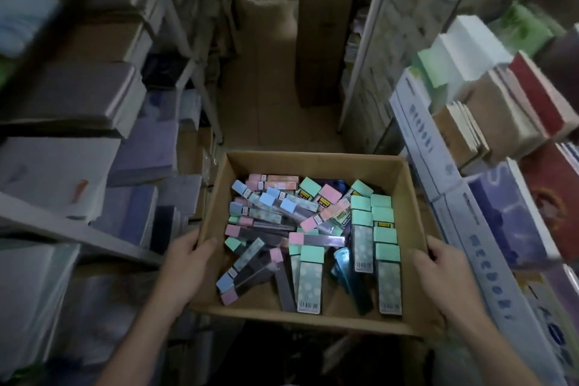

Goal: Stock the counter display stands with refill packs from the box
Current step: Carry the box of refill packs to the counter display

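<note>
My left grip (188, 263) clasped the box (313, 156) by its left wall, thumb hooked inside the rim. My right grip (438, 273) clasped the right wall likewise, fingers hidden outside. I judged the two-sided hold was there so the open box rode level and the packs (313, 229) (a loose pastel jumble) would not spill. Both forearms reached forward, carrying the box in a narrow aisle between shelves (78, 229). No stands were in view.
</note>
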{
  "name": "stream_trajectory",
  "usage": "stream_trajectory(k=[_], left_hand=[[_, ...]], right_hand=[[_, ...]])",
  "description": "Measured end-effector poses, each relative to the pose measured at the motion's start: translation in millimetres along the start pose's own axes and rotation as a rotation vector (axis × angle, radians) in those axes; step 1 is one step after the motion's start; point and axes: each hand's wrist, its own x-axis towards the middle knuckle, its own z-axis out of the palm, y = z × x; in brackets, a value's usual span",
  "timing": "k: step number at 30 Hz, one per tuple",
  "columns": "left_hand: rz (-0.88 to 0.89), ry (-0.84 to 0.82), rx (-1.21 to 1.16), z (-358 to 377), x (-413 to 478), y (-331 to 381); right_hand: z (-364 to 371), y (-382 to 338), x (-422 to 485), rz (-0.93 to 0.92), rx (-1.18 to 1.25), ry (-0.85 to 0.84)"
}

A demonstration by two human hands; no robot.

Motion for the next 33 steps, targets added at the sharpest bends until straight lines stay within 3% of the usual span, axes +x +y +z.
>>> stream_trajectory(k=[15, 33], left_hand=[[0.053, 0.017, -0.065, -39, 255, 162], [0.075, 0.097, -0.056, -6, 525, 393]], right_hand=[[60, -177, 259, -0.015, -0.071, 0.011], [61, -369, 597, -0.084, -0.109, -0.018]])
